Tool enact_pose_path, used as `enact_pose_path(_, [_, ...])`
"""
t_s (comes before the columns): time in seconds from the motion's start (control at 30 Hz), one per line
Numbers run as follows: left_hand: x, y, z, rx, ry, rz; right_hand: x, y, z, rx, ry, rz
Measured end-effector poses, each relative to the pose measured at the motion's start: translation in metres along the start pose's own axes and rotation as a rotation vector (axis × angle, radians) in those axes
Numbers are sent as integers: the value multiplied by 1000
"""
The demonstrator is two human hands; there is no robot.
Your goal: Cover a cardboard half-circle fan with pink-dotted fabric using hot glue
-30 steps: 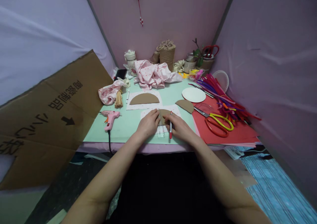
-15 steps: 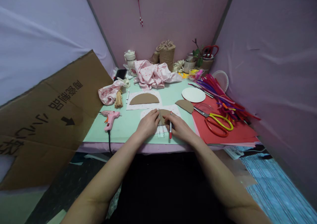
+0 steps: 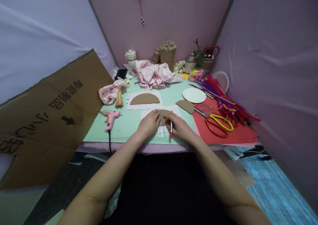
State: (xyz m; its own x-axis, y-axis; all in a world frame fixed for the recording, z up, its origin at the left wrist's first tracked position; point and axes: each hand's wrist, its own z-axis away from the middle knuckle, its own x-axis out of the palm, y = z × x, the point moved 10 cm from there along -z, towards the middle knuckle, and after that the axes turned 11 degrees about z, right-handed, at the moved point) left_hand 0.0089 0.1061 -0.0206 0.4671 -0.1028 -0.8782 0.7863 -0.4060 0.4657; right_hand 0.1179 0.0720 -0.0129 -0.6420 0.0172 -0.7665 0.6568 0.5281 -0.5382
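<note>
A brown cardboard half-circle [image 3: 167, 113] lies on white patterned fabric [image 3: 176, 109] at the front of the table. Across it lies a clear ruler [image 3: 161, 133], its near end sticking out past the straight edge. My left hand [image 3: 149, 123] presses its bent fingers down at the ruler's left side, closed on it against the cardboard. On the other side, my right hand [image 3: 179, 127] is closed around a pen [image 3: 171, 127] with a red end, which points toward me. The pen's far tip is close to the half-circle; whether it touches I cannot tell.
A second cardboard half-circle [image 3: 145, 99] on fabric lies behind, and a cardboard piece [image 3: 185, 106] to the right. Scissors [image 3: 216, 120] rest on red sheets [image 3: 203, 132]. A pink glue gun [image 3: 112, 119] lies left, near a large cardboard sheet [image 3: 57, 119]. Pipe cleaners [image 3: 223, 95] are at right.
The view has shifted very slightly. Both hands, the ruler and the pen have stayed in nearly the same place.
</note>
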Motion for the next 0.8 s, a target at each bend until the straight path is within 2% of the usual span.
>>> enact_pose_path(0.8, [2,-1,1,8,2,3,0,-1,0,-10,1,-9])
